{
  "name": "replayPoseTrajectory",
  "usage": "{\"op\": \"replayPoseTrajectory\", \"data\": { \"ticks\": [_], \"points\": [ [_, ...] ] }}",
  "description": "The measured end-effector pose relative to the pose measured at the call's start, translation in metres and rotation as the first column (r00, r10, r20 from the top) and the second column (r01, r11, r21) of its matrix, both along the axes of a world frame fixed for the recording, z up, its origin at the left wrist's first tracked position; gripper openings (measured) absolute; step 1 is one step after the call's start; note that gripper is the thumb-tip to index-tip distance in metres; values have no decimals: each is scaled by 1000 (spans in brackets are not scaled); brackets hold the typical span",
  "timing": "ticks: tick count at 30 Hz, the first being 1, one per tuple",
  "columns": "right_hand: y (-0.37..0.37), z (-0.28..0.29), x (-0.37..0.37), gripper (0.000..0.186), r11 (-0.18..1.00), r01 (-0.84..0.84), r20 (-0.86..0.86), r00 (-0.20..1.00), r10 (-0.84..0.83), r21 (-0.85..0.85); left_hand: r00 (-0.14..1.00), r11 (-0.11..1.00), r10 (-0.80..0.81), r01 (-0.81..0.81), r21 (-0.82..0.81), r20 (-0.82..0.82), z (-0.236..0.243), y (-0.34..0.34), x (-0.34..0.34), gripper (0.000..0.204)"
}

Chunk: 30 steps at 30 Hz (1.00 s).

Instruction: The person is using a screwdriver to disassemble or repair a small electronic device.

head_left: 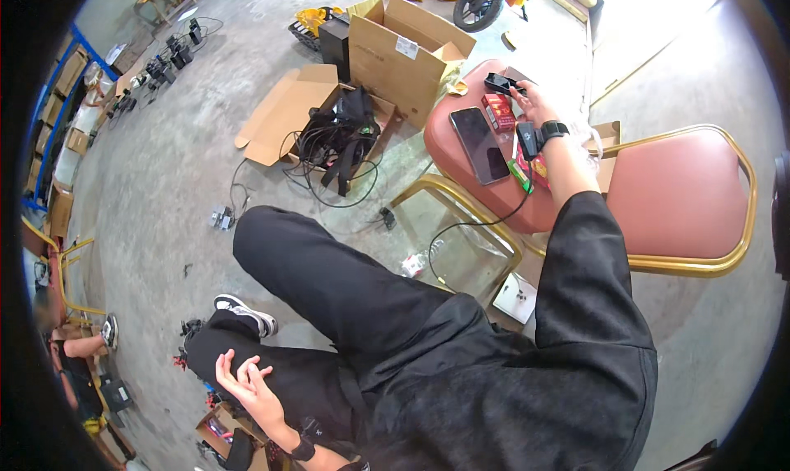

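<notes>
My right hand (536,104) reaches over the seat of a pink chair (448,133). Its fingers close on the edge of a small black glossy object (500,82), whose kind I cannot make out. Near that hand lie a red box (499,112) and a dark smartphone (480,146). A black device with a cable (527,140) sits against the right wrist, beside a black wristband (554,131). Next to it is a green packet (520,175). My left hand (251,393) hovers by my left leg, fingers loosely apart and holding nothing.
A second pink chair (679,195) stands at the right. Ahead on the floor are an open carton with tangled black cables (337,137) and a taller cardboard box (403,67). A white box (516,298) lies below the chair. Blue shelving (89,47) and another person's leg (82,347) show at left.
</notes>
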State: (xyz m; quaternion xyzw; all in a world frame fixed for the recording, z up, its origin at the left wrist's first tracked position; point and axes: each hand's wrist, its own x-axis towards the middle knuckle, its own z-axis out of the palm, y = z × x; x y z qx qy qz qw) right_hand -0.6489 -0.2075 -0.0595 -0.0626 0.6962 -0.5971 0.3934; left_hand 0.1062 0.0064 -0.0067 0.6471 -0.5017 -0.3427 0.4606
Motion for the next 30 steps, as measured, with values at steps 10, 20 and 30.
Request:
{"op": "replayPoseTrajectory", "data": {
  "ticks": [10,20,30],
  "points": [
    [19,72,40,37,917,-365,-495,833,247,-158,980,942,188,-200,-268,-72,20,-19,24,53],
    [18,231,270,32,529,-845,-653,440,616,-70,840,940,54,-225,-256,-540,75,-60,52,43],
    [-22,151,558,25,-170,-973,-483,-74,873,-158,877,974,-34,136,181,-479,-41,-167,88,30]
  ]
}}
